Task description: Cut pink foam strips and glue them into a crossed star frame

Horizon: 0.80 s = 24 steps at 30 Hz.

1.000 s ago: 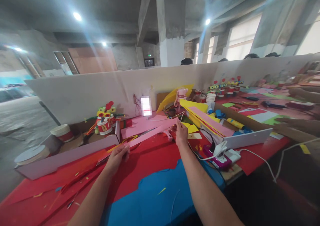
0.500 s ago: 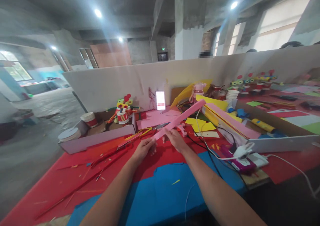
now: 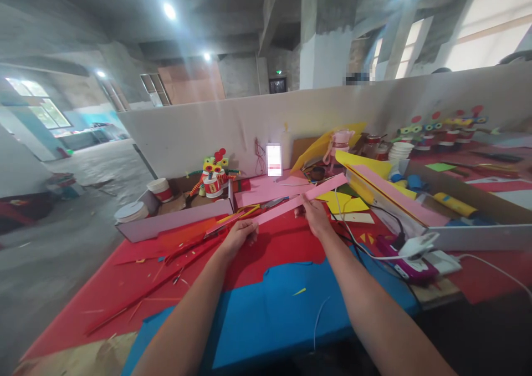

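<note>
A long strip of pink paper (image 3: 279,212) is held up slantwise above the red sheet (image 3: 286,248), its right end higher than its left. My left hand (image 3: 240,237) pinches the strip's left end. Near the middle of the strip, my right hand (image 3: 315,214) grips its lower edge, and the far end sticks out freely to the right. Behind the strip lie a pair of scissors (image 3: 272,203) and a flat pink sheet (image 3: 266,190). Blue sheet material (image 3: 282,309) covers the table's front edge beneath my forearms.
At left, a shallow box (image 3: 174,223) holds paper cups and a colourful cup figure (image 3: 214,182). A larger box (image 3: 477,237) with paper rolls stands at right, beside a purple power strip (image 3: 409,265) with white cables. Yellow paper pieces (image 3: 343,203) and thin scraps lie about. A white partition (image 3: 187,132) runs behind.
My right hand has slid along the strip to the right, away from my left hand, and the strip now slants less steeply. The camera view has shifted slightly.
</note>
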{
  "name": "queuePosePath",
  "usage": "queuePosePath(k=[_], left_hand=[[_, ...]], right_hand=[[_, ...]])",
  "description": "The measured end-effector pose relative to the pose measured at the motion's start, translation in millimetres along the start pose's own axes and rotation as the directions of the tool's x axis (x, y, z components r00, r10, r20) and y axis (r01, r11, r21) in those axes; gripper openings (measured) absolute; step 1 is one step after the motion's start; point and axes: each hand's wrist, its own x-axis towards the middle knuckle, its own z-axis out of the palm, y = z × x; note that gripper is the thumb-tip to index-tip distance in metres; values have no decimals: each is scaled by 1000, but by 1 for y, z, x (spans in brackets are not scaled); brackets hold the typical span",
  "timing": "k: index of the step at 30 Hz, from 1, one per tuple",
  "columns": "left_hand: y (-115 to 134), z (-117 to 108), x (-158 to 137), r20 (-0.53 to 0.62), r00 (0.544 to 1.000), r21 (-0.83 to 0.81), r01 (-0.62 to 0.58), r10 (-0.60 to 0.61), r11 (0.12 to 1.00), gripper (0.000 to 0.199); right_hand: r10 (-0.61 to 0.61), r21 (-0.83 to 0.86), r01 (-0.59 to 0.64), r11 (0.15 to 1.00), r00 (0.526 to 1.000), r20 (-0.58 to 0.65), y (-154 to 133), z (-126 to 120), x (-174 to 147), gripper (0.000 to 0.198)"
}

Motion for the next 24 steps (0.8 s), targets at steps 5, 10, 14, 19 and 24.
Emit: queuePosePath(k=[5, 10, 14, 19, 24], left_hand=[[-2, -10, 2, -24, 999, 32, 22, -21, 999, 39], [3, -13, -1, -34, 999, 53, 45, -43, 998, 37], [5, -15, -3, -25, 997, 76, 69, -67, 995, 37], [8, -14, -4, -13, 996, 100, 84, -83, 991, 35], [16, -20, -9, 12, 988, 160, 147, -151, 976, 31]], right_hand=[[-89, -12, 88, 996, 994, -70, -5, -11, 7, 56], [-102, -7, 102, 995, 985, -136, -9, -19, 10, 59], [-90, 27, 97, 995, 975, -202, -10, -22, 11, 63], [-150, -48, 142, 989, 948, -280, -8, -27, 14, 65], [-433, -452, 212, 867, 770, -469, -13, -38, 16, 57]])
